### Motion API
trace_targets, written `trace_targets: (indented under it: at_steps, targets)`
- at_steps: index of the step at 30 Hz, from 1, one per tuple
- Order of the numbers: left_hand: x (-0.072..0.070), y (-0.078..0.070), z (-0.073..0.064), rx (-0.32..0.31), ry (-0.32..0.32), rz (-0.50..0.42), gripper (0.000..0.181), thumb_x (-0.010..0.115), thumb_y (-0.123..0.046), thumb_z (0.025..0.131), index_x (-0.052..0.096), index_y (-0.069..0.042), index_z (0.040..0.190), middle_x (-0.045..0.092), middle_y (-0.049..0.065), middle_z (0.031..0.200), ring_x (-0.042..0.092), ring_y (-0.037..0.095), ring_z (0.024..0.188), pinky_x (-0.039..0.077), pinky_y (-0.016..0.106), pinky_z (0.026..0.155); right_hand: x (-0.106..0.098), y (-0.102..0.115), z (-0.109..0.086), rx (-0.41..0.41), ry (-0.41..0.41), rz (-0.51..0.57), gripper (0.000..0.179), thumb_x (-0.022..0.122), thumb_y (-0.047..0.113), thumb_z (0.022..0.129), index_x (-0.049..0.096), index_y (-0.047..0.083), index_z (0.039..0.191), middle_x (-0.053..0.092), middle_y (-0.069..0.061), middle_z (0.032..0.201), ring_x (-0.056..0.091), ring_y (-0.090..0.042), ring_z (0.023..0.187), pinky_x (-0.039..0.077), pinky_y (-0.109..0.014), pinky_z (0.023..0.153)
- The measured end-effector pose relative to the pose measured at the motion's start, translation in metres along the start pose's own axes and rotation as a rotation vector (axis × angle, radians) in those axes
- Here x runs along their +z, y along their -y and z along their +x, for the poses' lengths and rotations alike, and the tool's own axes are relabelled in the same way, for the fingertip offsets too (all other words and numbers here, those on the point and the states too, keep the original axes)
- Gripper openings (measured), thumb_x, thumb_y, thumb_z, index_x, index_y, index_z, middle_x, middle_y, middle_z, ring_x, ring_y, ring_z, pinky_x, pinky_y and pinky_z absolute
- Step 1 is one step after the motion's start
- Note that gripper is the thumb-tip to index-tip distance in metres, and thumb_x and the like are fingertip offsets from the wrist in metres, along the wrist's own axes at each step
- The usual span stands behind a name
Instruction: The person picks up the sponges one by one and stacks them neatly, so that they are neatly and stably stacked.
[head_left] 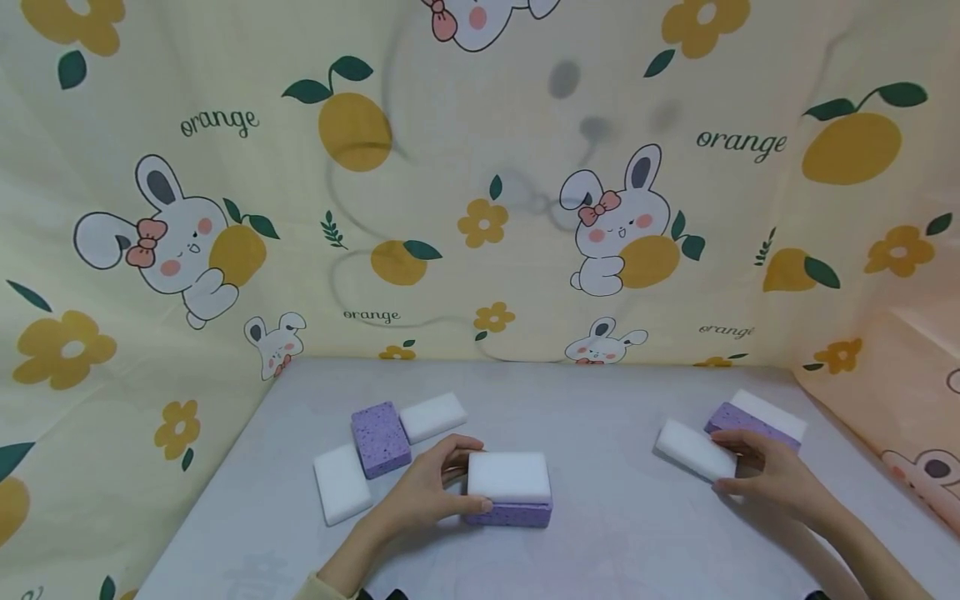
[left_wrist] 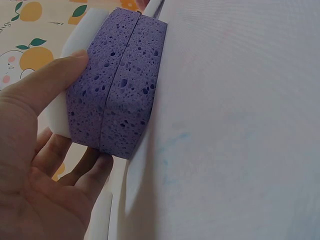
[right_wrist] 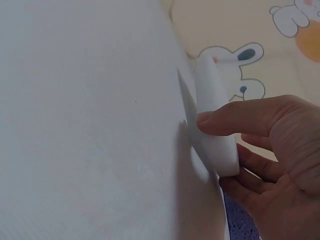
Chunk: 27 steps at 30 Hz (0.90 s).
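Observation:
In the head view, my left hand [head_left: 429, 490] grips the left end of a stack of sponges, thumb along its near side and fingers round the end. A white sponge block [head_left: 508, 477] tops the stack. Beneath it, the left wrist view shows two porous purple sponges [left_wrist: 127, 75] pressed flat together. Over on the right, my right hand [head_left: 776, 477] pinches another white sponge block [head_left: 693, 450] by its right end, thumb in front and fingers behind. Just behind that block lies a purple sponge [head_left: 750, 425] with a white block [head_left: 772, 410] against it.
Left of the stack, a purple sponge [head_left: 381, 439] lies between two white blocks, one nearer [head_left: 342, 483] and one farther back [head_left: 433, 417]. A patterned cloth [head_left: 480, 167] rises behind the pale table [head_left: 600, 550] and along both sides.

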<state>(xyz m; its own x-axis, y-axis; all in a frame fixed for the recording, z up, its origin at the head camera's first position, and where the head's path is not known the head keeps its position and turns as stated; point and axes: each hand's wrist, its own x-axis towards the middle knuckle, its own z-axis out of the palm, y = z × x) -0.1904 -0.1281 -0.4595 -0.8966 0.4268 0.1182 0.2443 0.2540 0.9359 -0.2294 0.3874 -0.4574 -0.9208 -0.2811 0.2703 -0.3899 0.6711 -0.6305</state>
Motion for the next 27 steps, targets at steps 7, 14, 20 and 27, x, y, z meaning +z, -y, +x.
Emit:
trace_targets:
  at_steps: [7,14,20,27]
  targets:
    - [0.000,0.000,0.000,-0.007,0.002,-0.008,0.073,0.088,-0.030,0.075,0.051,-0.011,0.136,0.056,-0.004,0.132,0.051,0.020,0.126,0.039,0.036,0.108,0.002,0.009,-0.002,0.000,-0.021,0.026,0.065,0.091,0.008,0.066,0.061,-0.007,0.122,0.058,-0.030,0.121,0.058,0.002,0.098,0.051,-0.012,0.081]
    - [0.000,0.001,0.000,-0.010,0.000,-0.002,0.072,0.088,-0.031,0.075,0.052,-0.012,0.135,0.056,-0.003,0.133,0.051,0.020,0.126,0.039,0.038,0.109,0.008,0.019,-0.002,-0.032,-0.025,0.073,0.064,0.089,0.001,0.066,0.061,-0.008,0.123,0.057,-0.029,0.123,0.057,0.004,0.102,0.048,-0.010,0.084]
    - [0.000,0.001,0.000,-0.002,0.001,-0.004,0.072,0.087,-0.030,0.076,0.051,-0.011,0.135,0.055,0.000,0.135,0.051,0.021,0.127,0.039,0.037,0.108,0.013,0.035,-0.003,-0.063,-0.027,0.094,0.064,0.089,0.002,0.066,0.063,-0.005,0.123,0.061,-0.020,0.122,0.057,0.002,0.104,0.047,-0.009,0.086]
    - [0.000,0.001,0.000,0.008,0.000,-0.004,0.072,0.087,-0.030,0.076,0.051,-0.011,0.135,0.055,0.002,0.135,0.051,0.021,0.126,0.040,0.036,0.108,0.018,0.048,-0.003,-0.074,-0.001,0.076,0.065,0.089,0.007,0.068,0.061,-0.002,0.126,0.059,-0.022,0.124,0.058,0.000,0.105,0.047,-0.011,0.088]
